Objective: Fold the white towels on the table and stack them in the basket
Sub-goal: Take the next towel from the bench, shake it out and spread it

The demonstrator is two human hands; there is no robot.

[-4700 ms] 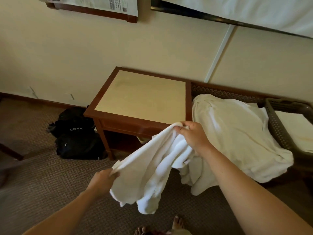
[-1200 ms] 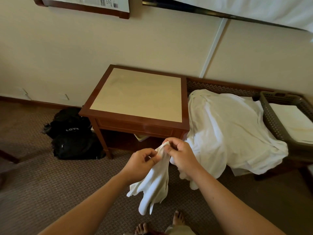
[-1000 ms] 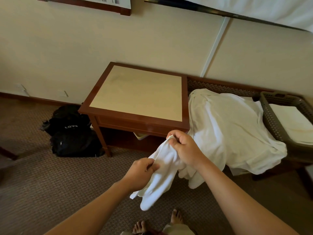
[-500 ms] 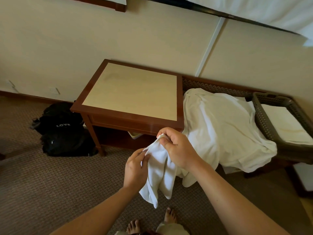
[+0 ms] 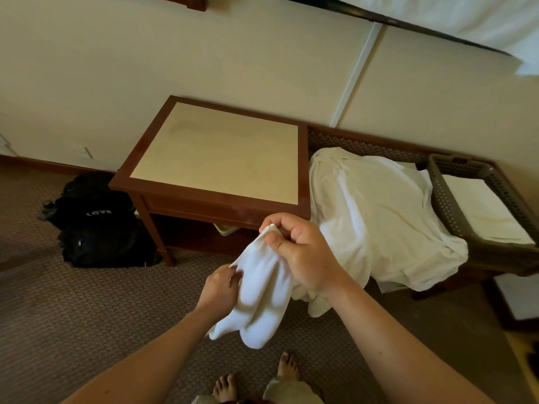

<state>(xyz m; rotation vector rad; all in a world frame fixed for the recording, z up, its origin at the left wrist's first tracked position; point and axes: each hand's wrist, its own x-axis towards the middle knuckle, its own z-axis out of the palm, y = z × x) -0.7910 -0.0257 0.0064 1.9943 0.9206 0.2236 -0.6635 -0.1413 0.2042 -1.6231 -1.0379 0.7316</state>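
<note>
Towel (image 5: 259, 290) bunched midair, right hand (image 5: 303, 252) pinching its top, left hand (image 5: 218, 290) at nine o'clock gripping the edge; lose a corner, fold goes crooked

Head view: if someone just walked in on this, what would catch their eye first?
Probably the small white towel held up in mid-air, front and centre, pinched at its top by the right hand and lower down by the left hand. Next, the big white sheet heaped over the low bench right of the wooden side table, with the grey basket holding folded white cloth at far right.
</note>
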